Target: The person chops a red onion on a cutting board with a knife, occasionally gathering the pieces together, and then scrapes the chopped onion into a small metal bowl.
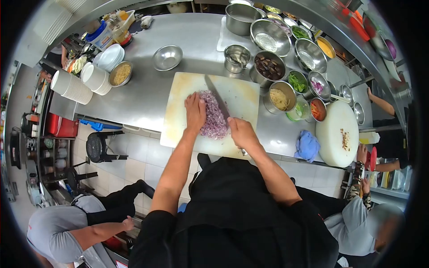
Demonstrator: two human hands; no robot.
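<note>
A pile of finely chopped red onion lies along the middle of a white cutting board. My right hand is wrapped round the handle of a kitchen knife. The blade points away from me and lies along the right side of the onion. A few bits of onion are on the board to the right of the blade. My left hand rests with fingers stretched out at the left side of the pile, touching it.
An empty metal bowl stands beyond the board. At right are several metal containers of ingredients, a blue cloth and a round white chopping block. Paper cups stand at left. Co-workers are on both sides; a black stool is at left.
</note>
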